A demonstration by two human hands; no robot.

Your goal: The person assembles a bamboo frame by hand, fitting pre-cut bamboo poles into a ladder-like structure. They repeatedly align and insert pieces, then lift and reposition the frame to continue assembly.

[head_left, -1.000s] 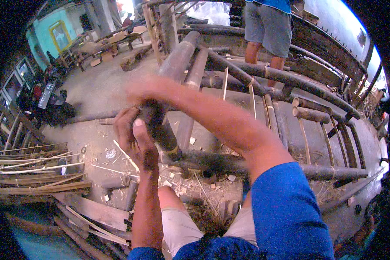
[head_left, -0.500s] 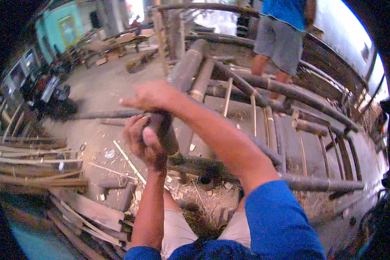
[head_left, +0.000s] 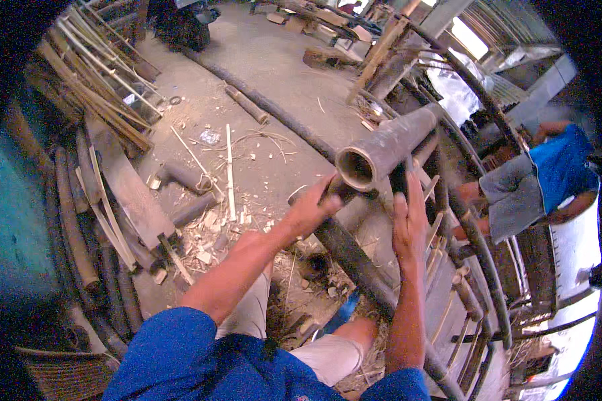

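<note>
A thick bamboo tube [head_left: 401,139] points its hollow, pale-rimmed end toward me, resting on the dark bamboo frame [head_left: 358,257]. My left hand [head_left: 312,206] is just below and left of that end, fingers closed around a dark bamboo piece [head_left: 342,190] under the tube. On the other side, my right hand [head_left: 409,224] is held upright with fingers stretched out along a dark surface beneath the tube. Whether it touches that surface I cannot tell. The tube partly hides what lies between my hands.
At right stands a person in a blue shirt and grey shorts [head_left: 512,194], beside the frame's rungs. Bamboo poles and strips [head_left: 93,87] are piled at left, near a wooden board [head_left: 130,184]. Shavings and offcuts [head_left: 207,247] litter the floor. A long pole [head_left: 267,107] lies beyond.
The view has swung left and tilted. My right hand has come off from over my left and is now on the tube's right side. The tube's hollow end now faces me.
</note>
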